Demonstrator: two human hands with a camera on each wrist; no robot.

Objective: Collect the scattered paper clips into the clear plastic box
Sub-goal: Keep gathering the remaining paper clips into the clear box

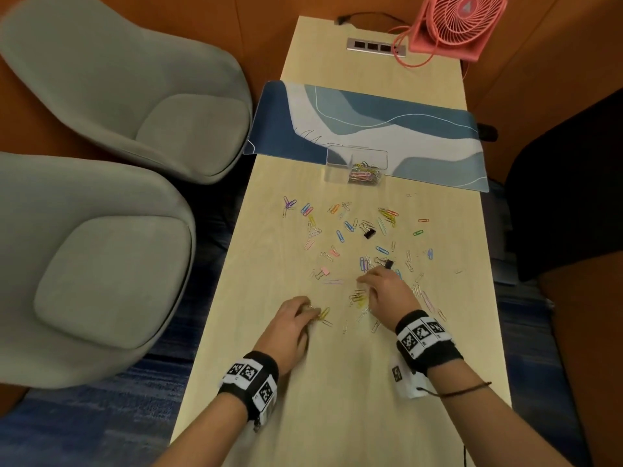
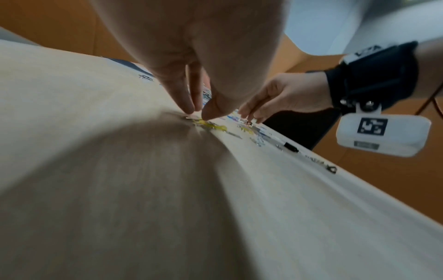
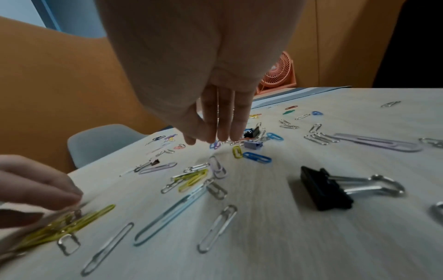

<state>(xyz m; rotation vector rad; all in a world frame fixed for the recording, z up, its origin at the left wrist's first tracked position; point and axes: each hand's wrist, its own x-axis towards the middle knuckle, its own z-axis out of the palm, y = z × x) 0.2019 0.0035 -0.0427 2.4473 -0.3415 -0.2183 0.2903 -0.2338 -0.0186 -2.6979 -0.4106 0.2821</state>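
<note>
Several coloured and silver paper clips [image 1: 339, 235] lie scattered over the middle of the light wood table [image 1: 303, 399]. Beyond them, at the mat's near edge, stands the clear plastic box [image 1: 357, 166] with a pile of clips inside. My left hand [image 1: 312, 311] is down on the table, its thumb and fingers pinching a bunch of yellow clips [image 3: 72, 223], also seen in the left wrist view [image 2: 197, 114]. My right hand [image 1: 367, 278] reaches further in, its straight fingers [image 3: 223, 130] pointing down over clips and touching the table, nothing held.
Black binder clips [image 1: 369, 234] [image 3: 326, 189] and a pink one [image 1: 325, 272] lie among the clips. A blue-and-white desk mat [image 1: 371, 123] crosses the table. A pink fan [image 1: 455, 21] stands at the far end. Two grey chairs [image 1: 101, 264] are on the left.
</note>
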